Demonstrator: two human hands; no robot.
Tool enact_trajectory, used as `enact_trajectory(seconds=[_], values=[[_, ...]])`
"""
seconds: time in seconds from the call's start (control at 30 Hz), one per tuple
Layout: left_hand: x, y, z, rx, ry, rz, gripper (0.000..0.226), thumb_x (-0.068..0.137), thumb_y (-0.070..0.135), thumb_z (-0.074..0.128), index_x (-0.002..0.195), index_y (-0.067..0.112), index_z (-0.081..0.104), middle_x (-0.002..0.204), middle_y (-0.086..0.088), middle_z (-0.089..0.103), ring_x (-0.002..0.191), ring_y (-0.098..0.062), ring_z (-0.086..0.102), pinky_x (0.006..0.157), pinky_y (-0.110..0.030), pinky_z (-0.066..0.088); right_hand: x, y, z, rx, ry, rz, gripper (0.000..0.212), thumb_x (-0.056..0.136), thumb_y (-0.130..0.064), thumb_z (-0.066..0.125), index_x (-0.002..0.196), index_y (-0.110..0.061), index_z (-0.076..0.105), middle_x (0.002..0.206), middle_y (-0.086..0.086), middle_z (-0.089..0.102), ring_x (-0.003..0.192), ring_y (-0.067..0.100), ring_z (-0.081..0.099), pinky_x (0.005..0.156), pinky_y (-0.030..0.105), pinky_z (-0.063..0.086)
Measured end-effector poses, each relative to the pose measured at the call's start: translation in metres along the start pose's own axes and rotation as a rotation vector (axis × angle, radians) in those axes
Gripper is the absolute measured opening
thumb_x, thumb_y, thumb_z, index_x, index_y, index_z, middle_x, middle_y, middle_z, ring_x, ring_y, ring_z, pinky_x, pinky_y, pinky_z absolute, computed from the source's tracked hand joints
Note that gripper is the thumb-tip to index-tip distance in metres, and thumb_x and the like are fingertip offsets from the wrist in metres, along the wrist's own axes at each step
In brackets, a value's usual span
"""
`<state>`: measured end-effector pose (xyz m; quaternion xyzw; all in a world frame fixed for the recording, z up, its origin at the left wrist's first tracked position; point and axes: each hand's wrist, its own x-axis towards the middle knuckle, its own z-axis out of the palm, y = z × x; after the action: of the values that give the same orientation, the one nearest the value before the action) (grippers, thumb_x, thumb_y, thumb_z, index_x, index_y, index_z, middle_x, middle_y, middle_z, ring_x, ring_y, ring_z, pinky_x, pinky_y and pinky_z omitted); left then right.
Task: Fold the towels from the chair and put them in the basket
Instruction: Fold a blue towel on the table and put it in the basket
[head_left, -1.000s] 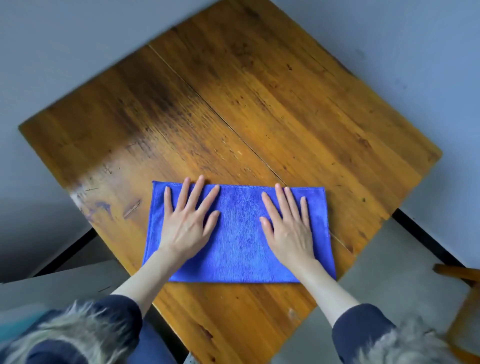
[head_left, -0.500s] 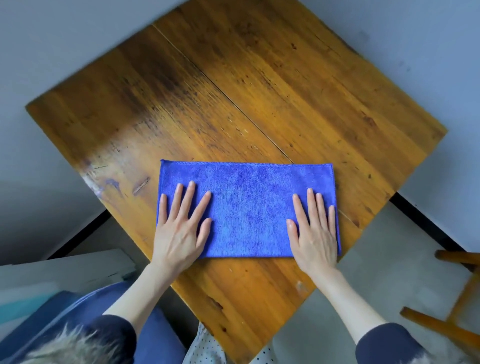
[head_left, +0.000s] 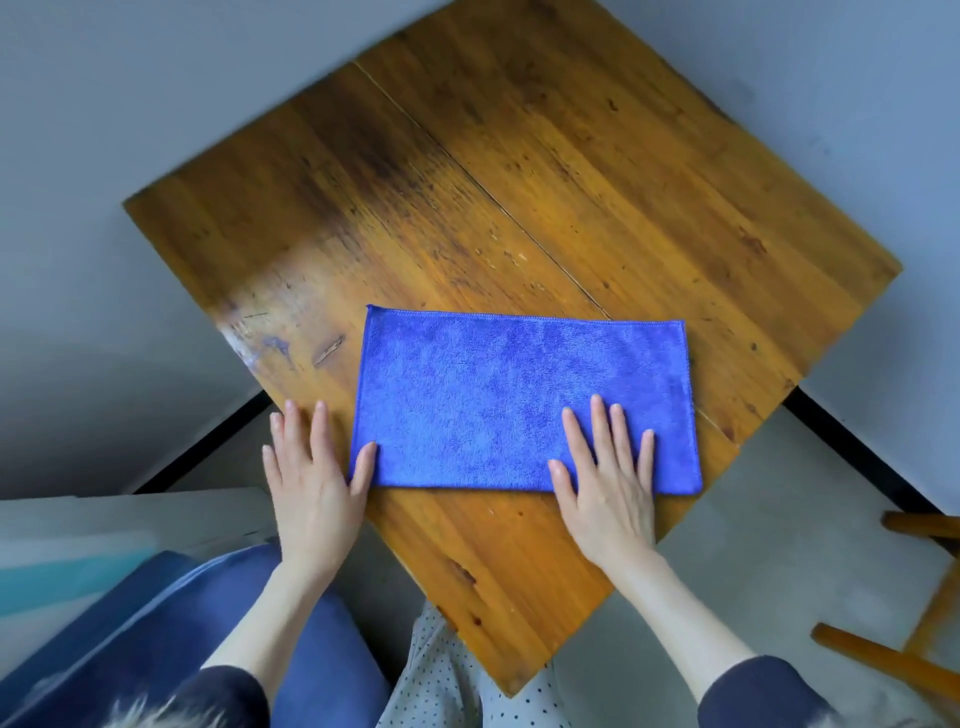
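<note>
A blue towel (head_left: 498, 384), folded into a flat rectangle, lies on the wooden table (head_left: 571, 182) near its front corner. My right hand (head_left: 608, 478) lies flat with straight fingers on the towel's near right part. Off the towel's left edge, my left hand (head_left: 311, 478) rests flat on the table with only its thumb touching the towel's near left corner. No basket is in view.
The table stands corner-on to me against grey walls. Wooden chair rails (head_left: 914, 613) show at the lower right. A blue cushion-like object (head_left: 208, 639) and a spotted cloth (head_left: 452, 680) lie below the table's front corner.
Both hands have slid toward me across the towel. The left hand went left and now lies mostly off the towel's edge; the right stays on its near right part.
</note>
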<state>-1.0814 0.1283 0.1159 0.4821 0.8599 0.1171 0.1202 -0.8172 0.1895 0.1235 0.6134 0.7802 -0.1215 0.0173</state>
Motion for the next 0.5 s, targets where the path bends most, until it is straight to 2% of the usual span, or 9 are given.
enact_trajectory(seconds=[0.07,0.2,0.3,0.37,0.43,0.5], values=[[-0.002,0.001,-0.001,-0.086,0.048,-0.086,0.072,0.084,0.036,0.065,0.137,-0.003,0.036,0.145,-0.029,0.029,0.136,-0.042,0.024,0.111,-0.052,0.024,-0.01,-0.019,0.004,-0.023,-0.05,-0.054,0.057,0.088,-0.048,0.031,0.139,-0.025,0.042,0.149,0.01,0.033,0.138,0.033,0.03,0.107,0.062,0.018],[-0.005,-0.001,-0.004,-0.304,0.042,-0.362,0.076,0.083,0.047,0.061,0.136,-0.001,0.036,0.142,-0.024,0.035,0.136,-0.033,0.024,0.111,-0.042,0.022,-0.023,-0.046,0.01,-0.071,-0.106,-0.066,0.058,0.087,-0.053,0.03,0.138,-0.029,0.043,0.148,0.011,0.036,0.136,0.037,0.032,0.103,0.066,0.021],[-0.007,-0.013,-0.008,-0.387,0.014,-0.532,0.064,0.082,0.054,0.058,0.12,0.002,0.051,0.128,-0.021,0.046,0.127,-0.033,0.031,0.105,-0.037,0.027,-0.025,-0.058,0.011,-0.092,-0.121,-0.082,0.059,0.087,-0.054,0.029,0.139,-0.03,0.041,0.148,0.011,0.036,0.136,0.038,0.032,0.102,0.066,0.022],[-0.005,-0.021,-0.012,-0.368,-0.027,-0.561,0.052,0.084,0.056,0.054,0.097,0.007,0.063,0.115,-0.017,0.054,0.118,-0.033,0.039,0.095,-0.037,0.033,-0.024,-0.066,0.013,-0.095,-0.126,-0.092,0.059,0.088,-0.053,0.028,0.14,-0.029,0.04,0.148,0.012,0.036,0.136,0.038,0.031,0.102,0.067,0.021],[-0.002,-0.027,-0.017,-0.402,-0.059,-0.54,0.051,0.086,0.054,0.052,0.072,0.007,0.066,0.09,-0.016,0.064,0.098,-0.033,0.052,0.079,-0.036,0.04,-0.023,-0.071,0.014,-0.099,-0.127,-0.096,0.06,0.088,-0.053,0.027,0.141,-0.028,0.038,0.148,0.012,0.035,0.136,0.039,0.03,0.102,0.067,0.02],[0.0,-0.029,-0.023,-0.477,-0.094,-0.529,0.05,0.088,0.05,0.053,0.062,0.009,0.064,0.067,-0.009,0.063,0.075,-0.028,0.056,0.061,-0.031,0.041,-0.021,-0.074,0.015,-0.104,-0.128,-0.091,0.06,0.088,-0.053,0.027,0.141,-0.027,0.038,0.148,0.013,0.035,0.136,0.039,0.03,0.102,0.068,0.02]])
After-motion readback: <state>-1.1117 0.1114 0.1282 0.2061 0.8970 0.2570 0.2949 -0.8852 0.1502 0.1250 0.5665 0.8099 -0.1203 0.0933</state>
